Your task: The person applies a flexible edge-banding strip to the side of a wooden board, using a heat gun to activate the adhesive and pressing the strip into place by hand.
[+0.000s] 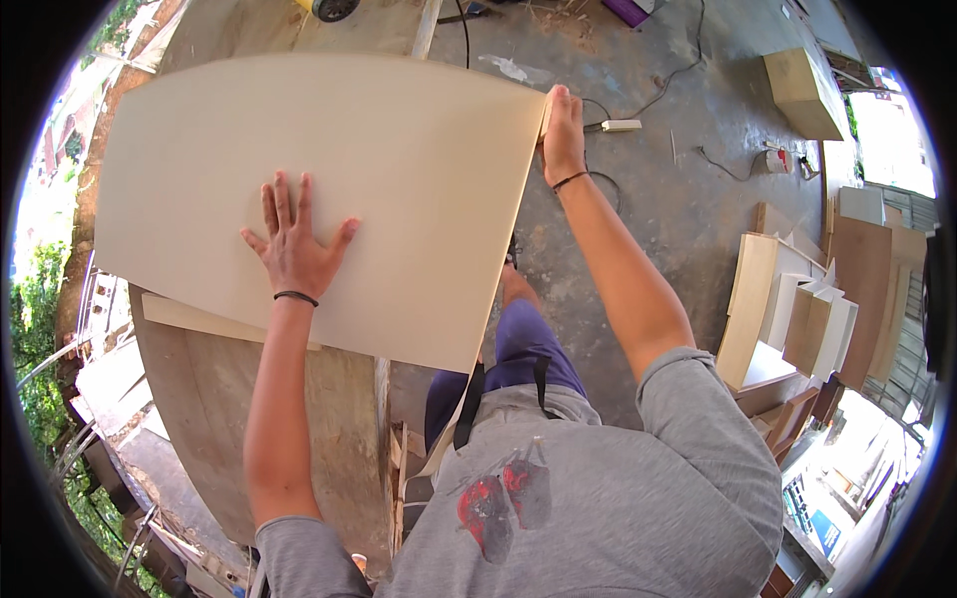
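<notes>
Grey shirt (628,473) | smooth cream panel (419,179) | left fingers (282,199) splayed flat | right fingers (562,100) gripping edge

Wooden table (329,429) | on top: pale panel (409,199), pale strip (204,318), yellow-black tool (334,9)

1. Board (419,209): large, thin and four-cornered, with a smooth, pale cream face.
2. It is broad face up over the brown wooden bench (299,429), set askew to it.
3. Its right end juts past the bench's side, above the floor (638,229).
</notes>
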A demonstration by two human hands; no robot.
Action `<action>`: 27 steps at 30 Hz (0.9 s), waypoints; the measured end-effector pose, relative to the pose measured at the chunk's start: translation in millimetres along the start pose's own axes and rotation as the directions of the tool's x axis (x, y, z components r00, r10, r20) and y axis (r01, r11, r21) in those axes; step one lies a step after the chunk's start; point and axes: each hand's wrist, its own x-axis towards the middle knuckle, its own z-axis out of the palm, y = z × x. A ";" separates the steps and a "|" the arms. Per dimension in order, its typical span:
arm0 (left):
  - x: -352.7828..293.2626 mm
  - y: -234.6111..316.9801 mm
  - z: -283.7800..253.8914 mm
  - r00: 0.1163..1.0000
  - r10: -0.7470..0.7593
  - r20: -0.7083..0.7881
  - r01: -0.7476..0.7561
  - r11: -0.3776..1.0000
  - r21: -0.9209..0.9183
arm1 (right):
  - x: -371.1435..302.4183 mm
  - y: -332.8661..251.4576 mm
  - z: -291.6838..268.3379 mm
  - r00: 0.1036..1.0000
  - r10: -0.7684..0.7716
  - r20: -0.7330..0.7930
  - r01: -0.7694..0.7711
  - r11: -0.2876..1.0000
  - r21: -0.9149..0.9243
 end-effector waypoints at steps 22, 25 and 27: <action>1.4 -5.8 4.8 0.995 0.066 -0.071 -0.069 0.997 -0.033 | -55.9 -5.0 -18.2 0.974 0.056 0.218 -0.043 0.997 -0.063; 0.5 -6.1 6.2 0.994 0.070 -0.081 -0.072 0.997 -0.031 | -74.4 -4.1 -26.5 0.956 0.103 0.277 -0.078 0.992 -0.098; 1.3 -5.7 7.0 0.993 0.074 -0.089 -0.077 0.996 -0.037 | -84.3 -1.1 -31.6 0.945 0.112 0.307 -0.079 0.990 -0.119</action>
